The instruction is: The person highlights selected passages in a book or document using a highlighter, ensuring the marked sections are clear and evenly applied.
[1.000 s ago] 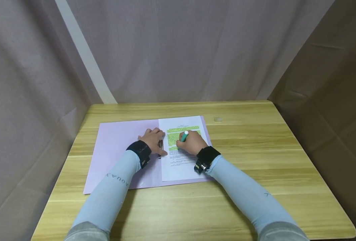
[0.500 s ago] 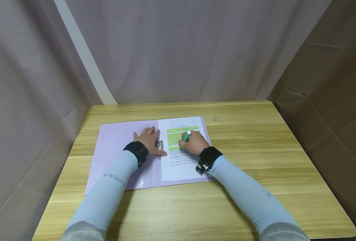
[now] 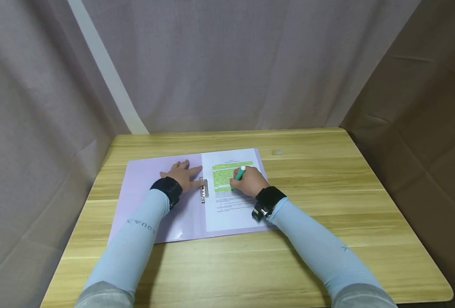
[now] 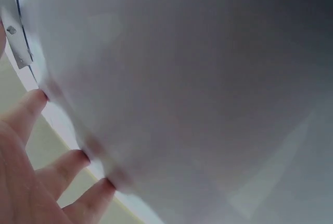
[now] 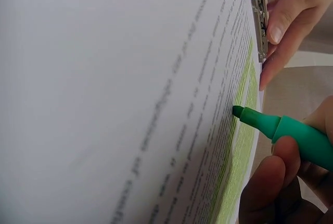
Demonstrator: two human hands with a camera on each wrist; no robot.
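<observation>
1. Your right hand [image 3: 250, 182] sits just right of centre in the head view, its fingers [image 5: 270, 182] curled tight around a green highlighter pen with a chisel tip [image 5: 281, 130].
2. In the right wrist view the pen's tip touches the white printed sheet of paper [image 3: 229, 201] at the edge of the green-marked lines, at the middle right of that frame.
3. The sheet lies on the right half of an open pale lilac plastic folder [image 3: 146, 205], which is spread flat in the middle of the light wooden desk [image 3: 327, 205].
4. The upper block of text on the sheet is marked green; the lines below it, toward the lower edge of the frame, are plain.
5. Your left hand [image 3: 181, 175] lies flat on the left half of the folder, just left of centre in the head view, with its fingers [image 4: 31, 114] straight, spread apart and holding nothing.
6. A silver metal spring clip [image 3: 203, 190] runs along the folder's spine between your two hands; one fingertip of your left hand reaches its upper end.
7. The left wrist view is mostly a blurred grey surface, with your fingertips pressed to it at the lower left.
8. A small clear cap-like thing [image 3: 276, 152] rests on the desk above and to the right of the folder, well apart from both hands; it is too small to identify.
</observation>
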